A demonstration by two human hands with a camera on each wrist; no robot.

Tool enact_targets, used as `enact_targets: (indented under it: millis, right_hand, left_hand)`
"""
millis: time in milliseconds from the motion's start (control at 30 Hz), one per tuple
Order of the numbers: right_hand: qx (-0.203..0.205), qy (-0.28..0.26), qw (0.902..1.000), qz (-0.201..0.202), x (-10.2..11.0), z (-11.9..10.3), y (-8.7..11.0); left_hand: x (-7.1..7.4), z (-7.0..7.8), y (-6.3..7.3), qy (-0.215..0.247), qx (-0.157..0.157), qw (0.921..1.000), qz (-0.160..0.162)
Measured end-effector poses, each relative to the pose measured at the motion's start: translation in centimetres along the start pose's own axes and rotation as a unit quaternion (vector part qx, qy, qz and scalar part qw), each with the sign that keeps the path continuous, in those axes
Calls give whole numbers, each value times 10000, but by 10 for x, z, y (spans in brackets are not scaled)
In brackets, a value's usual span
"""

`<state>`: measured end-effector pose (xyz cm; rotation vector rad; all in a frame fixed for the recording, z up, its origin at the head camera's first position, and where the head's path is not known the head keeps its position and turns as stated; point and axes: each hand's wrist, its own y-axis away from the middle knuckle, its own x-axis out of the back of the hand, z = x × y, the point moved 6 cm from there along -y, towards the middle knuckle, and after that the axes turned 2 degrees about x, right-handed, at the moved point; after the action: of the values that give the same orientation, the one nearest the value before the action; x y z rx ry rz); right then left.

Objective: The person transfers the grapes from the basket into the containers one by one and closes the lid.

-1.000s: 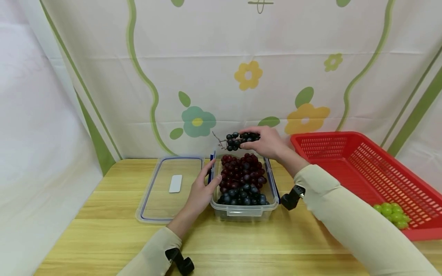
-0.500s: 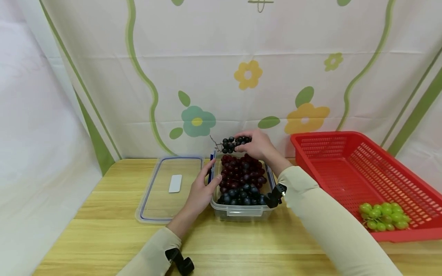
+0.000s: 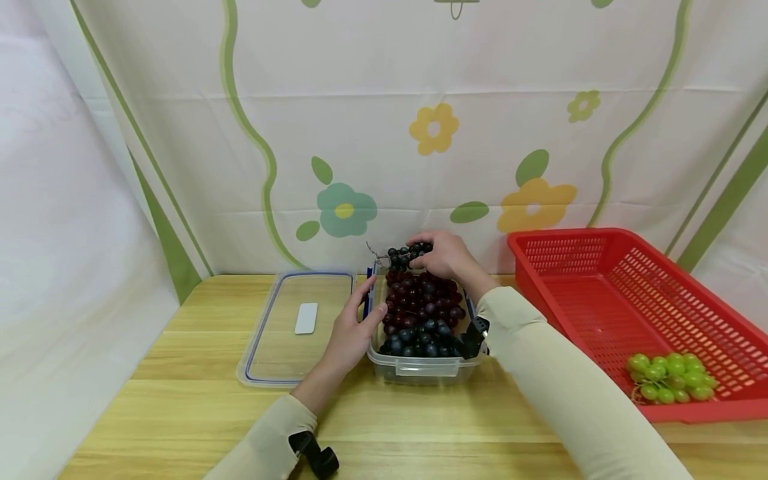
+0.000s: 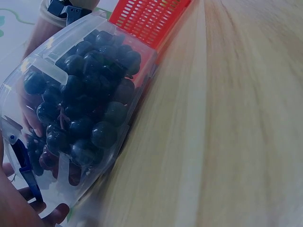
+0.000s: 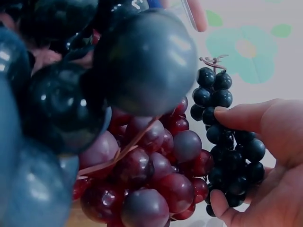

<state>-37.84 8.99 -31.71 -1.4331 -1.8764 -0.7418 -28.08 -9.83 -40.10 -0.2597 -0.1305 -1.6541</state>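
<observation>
In my right hand [image 3: 443, 255] I grip a bunch of small black grapes [image 3: 401, 256], its bare stem pointing left. The right wrist view shows thumb and fingers around the black bunch [image 5: 232, 156]. It is over the far end of a clear plastic container [image 3: 427, 371]. Inside lie red grapes [image 3: 420, 303] in the middle and dark blue grapes [image 3: 423, 340] at the near end. My left hand [image 3: 348, 330] rests against the container's left side, thumb at the rim and fingers beside the blue latch [image 4: 24, 165].
The container's lid [image 3: 276, 340], blue-edged with a white label, lies flat on the wooden table [image 3: 198, 400] to the left. A red plastic basket [image 3: 576, 313] stands at the right, with green grapes [image 3: 672, 377] in its near corner. A patterned cloth [image 3: 360, 133] hangs behind.
My right hand has moved left and down with the black grapes, toward the container's far end. My left hand stays against the container. The green grapes have come into fuller view.
</observation>
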Motion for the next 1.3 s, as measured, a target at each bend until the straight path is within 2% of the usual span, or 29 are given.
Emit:
enact_targets:
  millis: [200,433,667,933,1300]
  right_hand:
    - [-80,148,9996,-211,-4,1,-1]
    - [-82,153,9996,-204,-2,3,-1]
    - [-81,233,9996,114,12,9,1]
    - [-228,-58,9989,413,28,16,5]
    - [-33,199,9997,114,26,14,4]
  left_hand:
    - [0,0,0,8,4,10000,-10]
    - [0,-1,0,17,-5,10000,0]
    - [0,-1,0,-26,-25,10000,1]
    - [1,-1,-1,0,-19,10000,7]
    - [1,-2,-1,20,-31,10000,-36]
